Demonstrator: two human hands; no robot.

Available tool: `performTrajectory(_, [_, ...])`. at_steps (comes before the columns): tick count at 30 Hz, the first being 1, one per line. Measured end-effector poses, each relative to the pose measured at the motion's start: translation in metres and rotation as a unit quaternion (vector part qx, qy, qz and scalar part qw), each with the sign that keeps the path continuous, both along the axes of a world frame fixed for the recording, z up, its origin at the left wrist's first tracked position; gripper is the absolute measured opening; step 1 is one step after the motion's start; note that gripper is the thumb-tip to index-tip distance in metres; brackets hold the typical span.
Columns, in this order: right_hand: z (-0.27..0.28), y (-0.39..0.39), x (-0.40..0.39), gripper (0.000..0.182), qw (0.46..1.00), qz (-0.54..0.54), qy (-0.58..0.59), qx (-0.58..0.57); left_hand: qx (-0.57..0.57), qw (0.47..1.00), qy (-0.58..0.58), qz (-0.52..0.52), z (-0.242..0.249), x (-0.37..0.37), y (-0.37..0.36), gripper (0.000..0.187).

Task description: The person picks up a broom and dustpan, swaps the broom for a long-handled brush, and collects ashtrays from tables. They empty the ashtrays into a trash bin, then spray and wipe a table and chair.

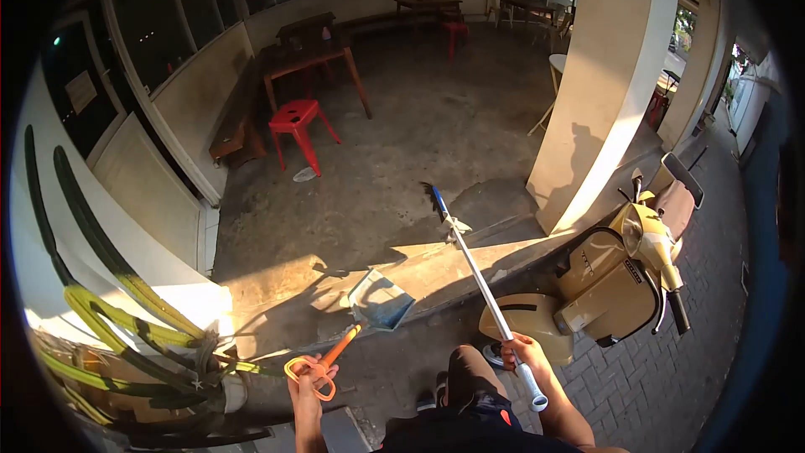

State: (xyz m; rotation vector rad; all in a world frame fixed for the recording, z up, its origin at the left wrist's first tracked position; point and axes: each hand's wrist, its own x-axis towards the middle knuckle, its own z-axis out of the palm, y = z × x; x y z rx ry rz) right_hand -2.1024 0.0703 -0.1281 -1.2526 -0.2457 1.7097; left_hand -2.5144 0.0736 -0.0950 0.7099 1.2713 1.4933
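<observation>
My left hand (pixel 307 386) is closed round the looped orange handle of a dustpan (pixel 387 304). Its blue-grey pan reaches forward over the sunlit step edge. In my right hand (pixel 528 354) is the long white shaft of a broom (pixel 481 278), gripped a little below its pale blue end cap. The broom slants forward and left, and its blue, dark-tipped far end lies over the concrete floor. A pale leaf-like scrap (pixel 457 226) overlaps the shaft near that end.
A yellow scooter (pixel 604 281) stands close on my right, beside a square pillar (pixel 599 92). To the left grows a tall cactus (pixel 126 285). Farther in are a red stool (pixel 295 117), a wooden table (pixel 306 59) and a bench (pixel 239 130). A low step (pixel 277 285) crosses ahead.
</observation>
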Motion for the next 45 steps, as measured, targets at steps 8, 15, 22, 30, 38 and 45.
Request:
performTrajectory(8, [-0.057,0.293,0.037,0.008,0.998,-0.052,-0.032,-0.011,-0.066,0.996,0.014,-0.05,0.012,0.028,0.361,0.022])
performTrajectory(15, [0.076,0.542,0.087,0.005,0.99,-0.128,0.044,-0.049,-0.042,0.997,-0.046,-0.04,0.145,0.082,0.595,0.023])
performTrajectory(22, [0.119,0.745,0.153,0.013,0.961,-0.186,0.198,-0.041,-0.019,0.998,-0.042,-0.038,0.189,0.114,0.787,0.023])
performTrajectory(30, [0.164,0.971,0.225,0.004,0.922,-0.246,0.297,-0.027,-0.06,0.995,0.007,-0.085,0.179,0.205,1.065,0.022])
performTrajectory(38, [0.214,1.045,0.314,0.01,0.942,-0.23,0.244,-0.02,-0.074,0.968,0.097,-0.218,0.222,0.319,1.284,0.027])
performTrajectory(45, [0.176,1.182,0.416,0.009,0.919,-0.357,0.161,-0.056,-0.109,0.975,0.046,-0.186,0.186,0.502,1.473,0.031])
